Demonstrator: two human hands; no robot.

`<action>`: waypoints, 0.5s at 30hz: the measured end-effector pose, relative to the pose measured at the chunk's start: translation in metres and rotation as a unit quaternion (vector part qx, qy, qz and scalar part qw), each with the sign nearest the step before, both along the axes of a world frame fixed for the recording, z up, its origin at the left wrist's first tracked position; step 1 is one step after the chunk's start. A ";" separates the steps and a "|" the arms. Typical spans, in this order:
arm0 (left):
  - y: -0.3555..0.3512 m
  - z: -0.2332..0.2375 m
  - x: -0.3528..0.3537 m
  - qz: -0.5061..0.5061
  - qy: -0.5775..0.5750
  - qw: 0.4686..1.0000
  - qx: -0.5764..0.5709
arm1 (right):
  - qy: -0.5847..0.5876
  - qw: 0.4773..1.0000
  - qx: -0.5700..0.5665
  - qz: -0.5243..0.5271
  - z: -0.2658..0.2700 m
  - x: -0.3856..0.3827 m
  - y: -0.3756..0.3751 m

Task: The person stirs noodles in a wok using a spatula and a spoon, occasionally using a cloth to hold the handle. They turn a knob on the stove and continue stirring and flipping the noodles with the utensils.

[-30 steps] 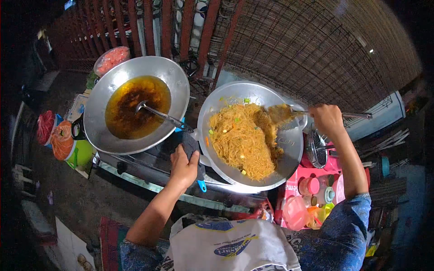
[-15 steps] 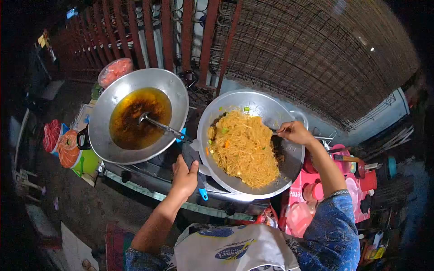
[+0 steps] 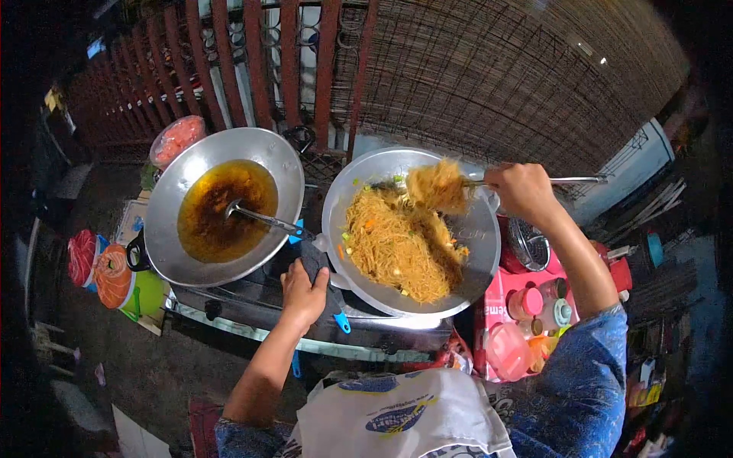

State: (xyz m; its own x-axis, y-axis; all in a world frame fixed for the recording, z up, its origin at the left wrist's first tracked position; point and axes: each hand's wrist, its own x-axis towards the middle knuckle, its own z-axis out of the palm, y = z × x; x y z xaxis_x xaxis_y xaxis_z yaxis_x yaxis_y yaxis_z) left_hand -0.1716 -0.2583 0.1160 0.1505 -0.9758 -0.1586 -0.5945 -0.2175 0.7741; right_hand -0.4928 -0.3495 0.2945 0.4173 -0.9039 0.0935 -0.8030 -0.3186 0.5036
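My right hand (image 3: 521, 191) grips a metal-handled utensil (image 3: 580, 181), its head hidden under a raised clump of thin fried noodles (image 3: 437, 187). More noodles (image 3: 393, 248), with bits of carrot and greens, lie in the large metal wok (image 3: 479, 267) below. At that wok's left side, my left hand (image 3: 304, 294) is closed on a dark grey cloth (image 3: 314, 261); whether a wok handle is inside is hidden. A ladle (image 3: 259, 216) rests in the left wok (image 3: 164, 248) in brownish oil (image 3: 221, 195), its handle running toward the cloth, near a blue handle end (image 3: 341, 322).
Both woks sit on a stove (image 3: 366, 332). Right of it, a pink-covered surface (image 3: 496, 313) bears jars (image 3: 525, 303) and containers. A tub of pink-orange pieces (image 3: 177, 141) stands behind the left wok. A green bucket (image 3: 149, 286) is at left, and a slatted fence (image 3: 290, 69) behind.
My right hand has risen and turned, lifting a clump of noodles toward the wok's far side. My left hand still holds the cloth. The whole view has shifted slightly.
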 end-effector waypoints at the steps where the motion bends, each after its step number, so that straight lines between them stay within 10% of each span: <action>1: 0.000 -0.001 0.002 -0.002 0.000 1.000 0.000 | 0.009 0.999 -0.014 0.042 -0.002 0.000 0.002; 10: 0.000 -0.003 -0.007 0.015 -0.035 0.999 -0.026 | 0.156 0.982 0.102 -0.037 -0.011 -0.029 -0.004; 15: -0.001 -0.003 -0.010 0.008 -0.028 0.998 -0.050 | -0.116 0.961 0.251 -0.023 -0.114 -0.032 -0.020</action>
State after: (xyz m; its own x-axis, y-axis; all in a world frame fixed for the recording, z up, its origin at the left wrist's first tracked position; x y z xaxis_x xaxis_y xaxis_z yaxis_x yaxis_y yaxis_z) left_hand -0.1813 -0.2592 0.1134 0.1721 -0.9838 -0.0512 -0.6349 -0.1505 0.7578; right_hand -0.5245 -0.3694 0.1804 0.3974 -0.8759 -0.2737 -0.8939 -0.4369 0.1004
